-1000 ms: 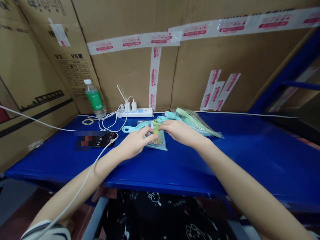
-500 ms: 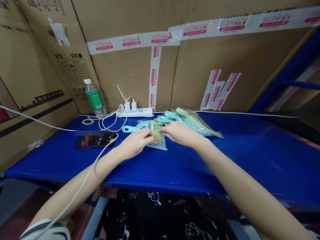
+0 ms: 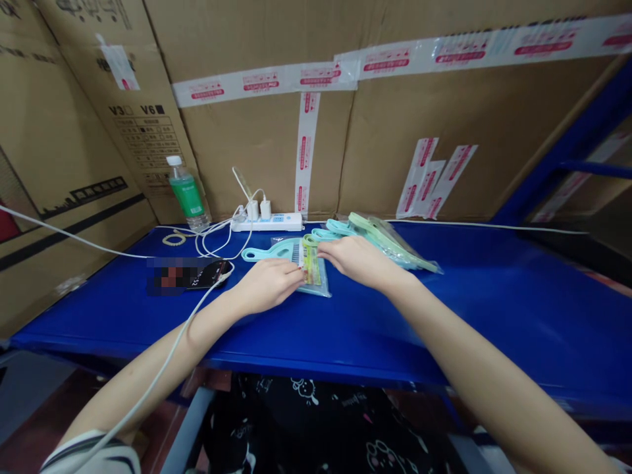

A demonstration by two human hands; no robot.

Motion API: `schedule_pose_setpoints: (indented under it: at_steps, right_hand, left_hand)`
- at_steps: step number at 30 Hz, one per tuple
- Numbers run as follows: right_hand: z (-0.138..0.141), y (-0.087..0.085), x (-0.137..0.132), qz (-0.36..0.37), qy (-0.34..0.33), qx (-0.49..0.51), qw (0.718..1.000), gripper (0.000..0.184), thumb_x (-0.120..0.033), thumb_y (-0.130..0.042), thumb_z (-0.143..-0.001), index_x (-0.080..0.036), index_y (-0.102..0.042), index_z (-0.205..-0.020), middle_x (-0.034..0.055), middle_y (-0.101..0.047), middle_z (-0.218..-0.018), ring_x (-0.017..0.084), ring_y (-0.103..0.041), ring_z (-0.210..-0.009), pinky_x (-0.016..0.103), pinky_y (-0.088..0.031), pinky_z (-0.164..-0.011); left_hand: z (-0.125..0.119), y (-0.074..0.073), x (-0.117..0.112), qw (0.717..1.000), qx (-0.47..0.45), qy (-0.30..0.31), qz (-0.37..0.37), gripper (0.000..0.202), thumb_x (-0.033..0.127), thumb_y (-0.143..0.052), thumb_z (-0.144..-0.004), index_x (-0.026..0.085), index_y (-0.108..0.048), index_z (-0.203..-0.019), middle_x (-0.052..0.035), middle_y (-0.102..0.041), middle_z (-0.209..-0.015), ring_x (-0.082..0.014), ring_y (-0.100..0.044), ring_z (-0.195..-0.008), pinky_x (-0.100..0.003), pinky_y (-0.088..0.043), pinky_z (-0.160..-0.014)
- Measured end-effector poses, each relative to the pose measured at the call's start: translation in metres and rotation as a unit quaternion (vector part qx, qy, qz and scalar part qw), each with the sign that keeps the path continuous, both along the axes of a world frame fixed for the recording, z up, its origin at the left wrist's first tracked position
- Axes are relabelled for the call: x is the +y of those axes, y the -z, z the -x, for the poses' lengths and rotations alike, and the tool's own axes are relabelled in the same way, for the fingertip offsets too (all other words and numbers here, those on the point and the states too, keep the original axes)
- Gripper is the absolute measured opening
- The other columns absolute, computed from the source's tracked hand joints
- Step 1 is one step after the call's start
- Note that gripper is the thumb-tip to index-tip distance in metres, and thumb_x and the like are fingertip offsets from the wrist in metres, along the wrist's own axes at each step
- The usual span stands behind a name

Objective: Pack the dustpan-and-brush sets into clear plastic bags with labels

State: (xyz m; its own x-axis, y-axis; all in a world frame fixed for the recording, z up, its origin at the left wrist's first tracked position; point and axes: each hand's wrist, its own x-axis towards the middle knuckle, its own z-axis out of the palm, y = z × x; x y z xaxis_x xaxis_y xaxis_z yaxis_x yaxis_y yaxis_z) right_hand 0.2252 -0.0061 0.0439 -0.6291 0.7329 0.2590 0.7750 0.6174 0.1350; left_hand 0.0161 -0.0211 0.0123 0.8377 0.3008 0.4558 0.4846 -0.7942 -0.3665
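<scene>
Head view — left hand [image 3: 269, 284] and right hand [image 3: 356, 259], fingers loosely curled, press flat on the bagged comb [image 3: 306, 263].

On the blue tabletop [image 3: 494, 309]: one green-labelled water bottle [image 3: 185, 193], one white power strip [image 3: 269, 223] with two white chargers [image 3: 259, 209] plugged in, one dark phone [image 3: 207, 273], one small pale ring [image 3: 173, 240], and one bagged teal comb [image 3: 284, 251] lying apart from a heap of bagged combs [image 3: 380, 240] too overlapped to count. Two bare hands over the goods, a left hand [image 3: 269, 284] and a right hand [image 3: 358, 260]. Against the cardboard behind, one cluster of three overlapping tape strips [image 3: 432, 176].
</scene>
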Motion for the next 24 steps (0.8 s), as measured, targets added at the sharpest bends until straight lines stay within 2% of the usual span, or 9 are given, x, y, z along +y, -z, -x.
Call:
schedule_pose_setpoints:
  at_steps: [3,6,9,11,15,19,21,24]
  right_hand:
    - [-0.002,0.002,0.002,-0.009,-0.043,0.022,0.999,0.027,-0.001,-0.046,-0.084,-0.017,-0.066,-0.092,0.0070,-0.069,-0.091,0.018,-0.063,-0.080,0.027,-0.036,-0.063]
    - [-0.002,0.001,0.001,0.003,-0.035,0.014,0.999,0.018,-0.008,-0.052,-0.085,-0.018,-0.067,-0.090,0.0064,-0.069,-0.086,0.019,-0.062,-0.076,0.027,-0.036,-0.061]
    - [0.000,-0.001,0.000,0.015,0.014,-0.014,1.000,0.017,-0.018,-0.051,-0.091,-0.018,-0.067,-0.086,0.0062,-0.069,-0.077,0.019,-0.062,-0.069,0.028,-0.033,-0.058]
    - [0.001,0.000,0.000,0.016,0.027,-0.023,0.999,0.021,-0.018,-0.047,-0.093,-0.017,-0.068,-0.089,0.0070,-0.070,-0.079,0.019,-0.063,-0.069,0.028,-0.034,-0.058]
    - [-0.001,0.008,0.004,0.009,-0.022,-0.008,1.000,0.031,-0.003,-0.046,-0.085,-0.018,-0.069,-0.098,0.0071,-0.070,-0.092,0.017,-0.063,-0.077,0.027,-0.039,-0.062]
    - [0.000,0.021,0.011,-0.004,-0.053,-0.002,0.999,0.030,-0.009,-0.046,-0.088,-0.018,-0.070,-0.102,0.0084,-0.069,-0.100,0.018,-0.063,-0.082,0.028,-0.045,-0.066]
    - [0.002,0.026,0.013,0.001,-0.048,-0.012,0.999,0.030,-0.010,-0.046,-0.088,-0.018,-0.070,-0.105,0.0089,-0.069,-0.104,0.020,-0.063,-0.089,0.030,-0.047,-0.071]
    - [0.005,0.028,0.014,0.022,-0.004,-0.041,0.999,0.034,-0.009,-0.044,-0.089,-0.016,-0.068,-0.112,0.0108,-0.068,-0.113,0.023,-0.063,-0.102,0.032,-0.049,-0.080]
  left_hand:
    - [0.000,-0.001,0.001,1.000,-0.004,-0.013,-0.012,0.028,0.013,-0.038,-0.095,0.015,-0.063,-0.082,-0.0032,-0.060,-0.076,-0.0151,-0.058,-0.070,-0.026,-0.046,-0.063]
    - [0.002,-0.001,0.001,1.000,0.003,-0.021,-0.011,0.029,0.006,-0.037,-0.092,0.016,-0.064,-0.085,-0.0032,-0.061,-0.077,-0.0144,-0.057,-0.069,-0.025,-0.046,-0.061]
    - [0.001,-0.001,0.000,0.999,0.012,-0.031,-0.009,0.029,0.014,-0.037,-0.095,0.016,-0.064,-0.084,-0.0014,-0.059,-0.069,-0.0143,-0.056,-0.064,-0.027,-0.045,-0.061]
    - [0.001,-0.001,-0.001,0.999,0.015,-0.033,-0.008,0.031,0.019,-0.037,-0.097,0.016,-0.064,-0.082,-0.0010,-0.059,-0.067,-0.0148,-0.057,-0.064,-0.027,-0.045,-0.061]
    - [0.000,-0.001,-0.001,0.999,0.026,-0.041,-0.006,0.033,0.019,-0.035,-0.098,0.016,-0.064,-0.083,-0.0022,-0.060,-0.070,-0.0153,-0.058,-0.068,-0.028,-0.046,-0.064]
    - [-0.001,-0.001,0.000,0.998,0.040,-0.046,0.011,0.030,0.021,-0.037,-0.098,0.016,-0.064,-0.086,-0.0032,-0.062,-0.077,-0.0156,-0.059,-0.072,-0.028,-0.046,-0.066]
    - [-0.001,0.000,0.000,0.998,0.046,-0.042,0.022,0.028,0.025,-0.039,-0.098,0.016,-0.064,-0.087,-0.0035,-0.063,-0.080,-0.0161,-0.059,-0.073,-0.028,-0.046,-0.066]
    - [-0.001,0.001,0.000,0.996,0.061,-0.042,0.040,0.027,0.031,-0.043,-0.097,0.016,-0.064,-0.088,-0.0033,-0.063,-0.081,-0.0166,-0.059,-0.073,-0.028,-0.046,-0.067]
